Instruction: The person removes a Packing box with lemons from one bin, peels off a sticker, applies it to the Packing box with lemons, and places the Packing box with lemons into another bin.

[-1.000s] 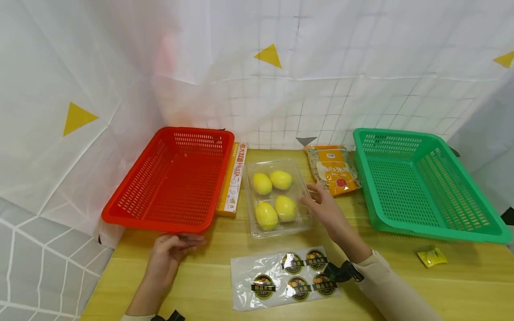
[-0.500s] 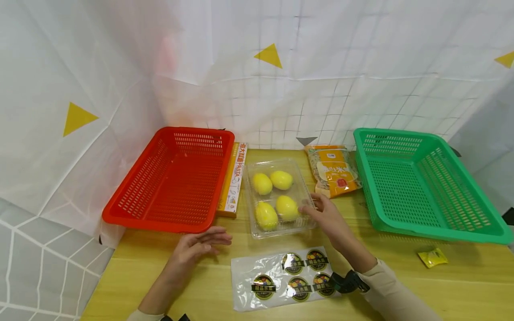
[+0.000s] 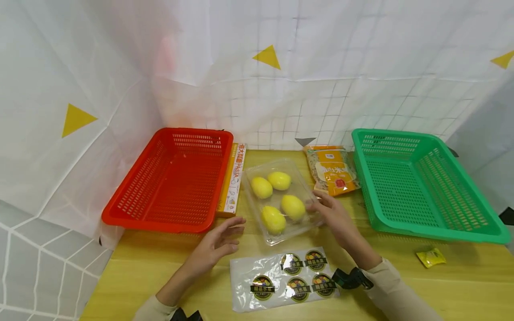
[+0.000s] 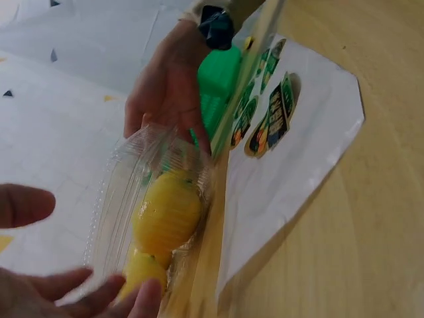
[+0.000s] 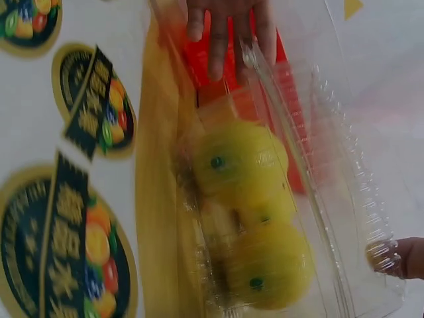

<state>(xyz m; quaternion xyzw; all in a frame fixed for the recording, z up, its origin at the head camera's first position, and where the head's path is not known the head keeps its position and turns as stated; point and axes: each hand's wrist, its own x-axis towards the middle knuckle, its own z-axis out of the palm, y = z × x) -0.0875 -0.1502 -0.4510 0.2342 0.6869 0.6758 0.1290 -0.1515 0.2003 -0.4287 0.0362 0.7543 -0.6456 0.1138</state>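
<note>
Plastic container (image 3: 276,199) more askew than before

Lemons (image 3: 274,220) in the container (image 3: 296,185), pasta box (image 3: 232,185) left of it, bag (image 3: 334,171) right, sticker sheet (image 3: 277,267) in front.

Clear box (image 3: 298,178): glossy plastic | left red basket (image 3: 180,178), right green basket (image 3: 401,187): smooth plastic | table (image 3: 462,294): apparently wood, satin
</note>
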